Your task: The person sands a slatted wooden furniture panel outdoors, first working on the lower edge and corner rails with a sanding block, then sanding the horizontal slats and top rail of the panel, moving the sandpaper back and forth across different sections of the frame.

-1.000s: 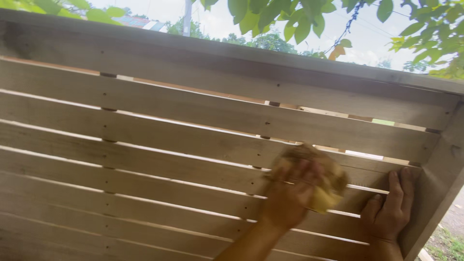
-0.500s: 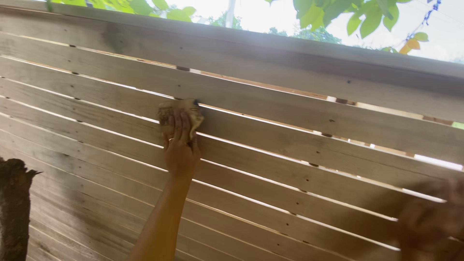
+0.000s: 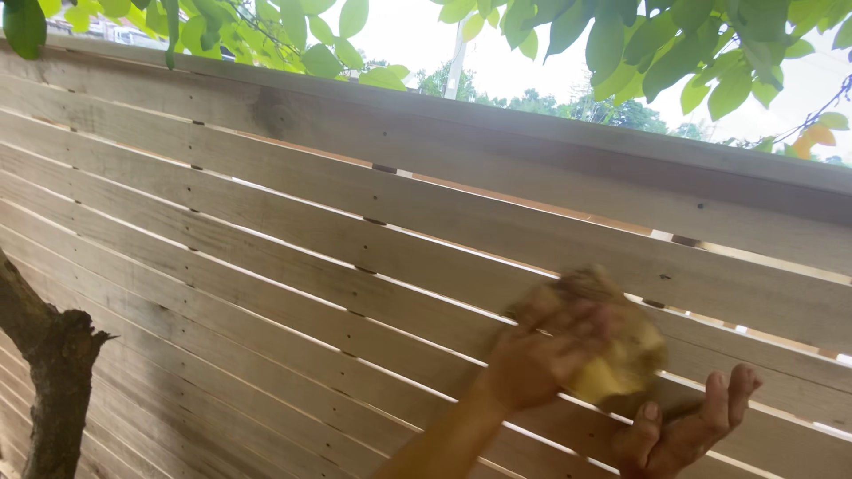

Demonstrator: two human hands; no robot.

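The left hand (image 3: 541,350) presses a crumpled yellowish cloth (image 3: 621,355) flat against the wooden fence (image 3: 355,231). Its fingers (image 3: 581,324) are spread and curled over the cloth's left part, gripping it against the boards. The cloth sits low and right of centre on the fence, over a gap between two boards, and bulges out to the right of the hand.

The right hand (image 3: 688,430) is just below and to the right of the cloth, palm up, fingers loose and parted, grasping nothing; whether it touches the cloth's lower edge cannot be told.

The fence boards run lengthwise, sloping slightly down to the right in this view. A tree trunk (image 3: 53,381) stands well apart at lower left; leaves (image 3: 674,53) hang above the top rail.
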